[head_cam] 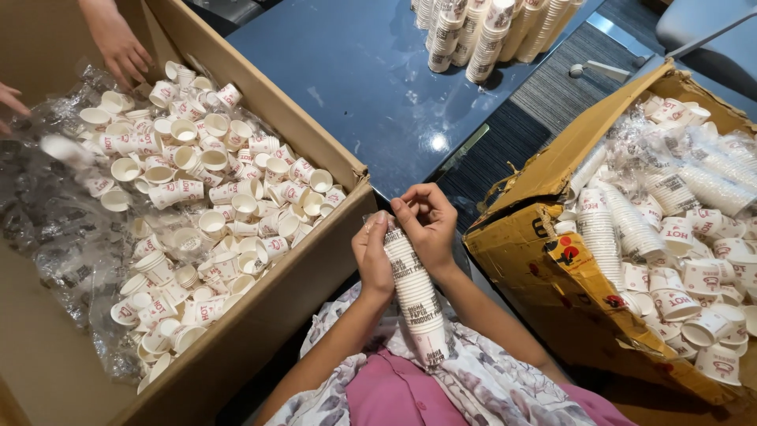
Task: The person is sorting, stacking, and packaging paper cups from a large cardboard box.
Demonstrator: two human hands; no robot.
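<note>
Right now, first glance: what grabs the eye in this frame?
The two hands at centre: the left hand and right hand grip a nested stack of paper cups held against the lap. To the left, an open cardboard box brims with loose white cups on clear plastic, and another person's hand reaches in at its far edge. To the right, a torn box holds sleeved stacks and more loose cups.

Left, a box [260, 315] holds loose cups [213, 197]; right, a torn box [544, 260] holds sleeved stacks [631, 229]; more stacks [489, 31] stand on the worktop [355, 79] behind.
</note>
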